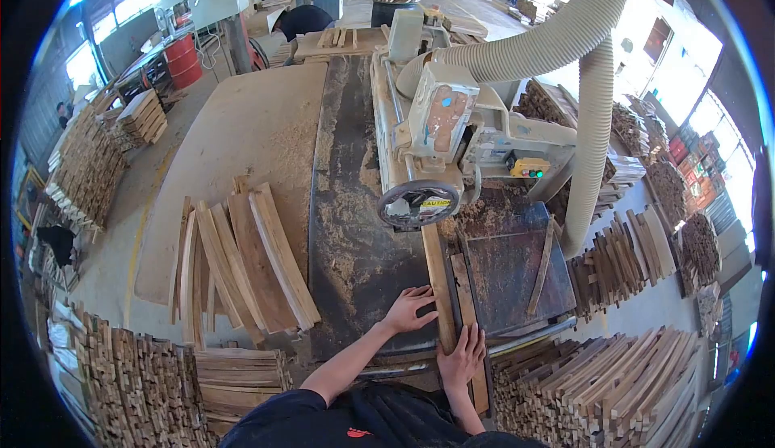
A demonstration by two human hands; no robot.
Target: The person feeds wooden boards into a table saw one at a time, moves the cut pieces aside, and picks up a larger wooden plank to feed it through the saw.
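A narrow wooden strip (436,274) lies lengthwise on the dark machine table, its far end hidden beneath the saw-like machine's head (420,202). At the strip's left edge is my left hand (410,309), fingers stretched out and touching the wood, thumb apart. My right hand (462,357) is closed around the near end of the same strip, with the fingers reaching over to its right. Along the strip's right side runs a dark straight guide (467,290), and a second brown wooden piece (479,387) lies beside it, partly under my right hand.
Curved wooden pieces (258,262) lie on the side table (234,141) at left. Sawdust covers the machine table (347,182). A loose stick (541,266) lies at right. Stacked wood (605,379) stands close by. A ribbed hose (533,48) arches above. Another person (303,22) bends over at the far end.
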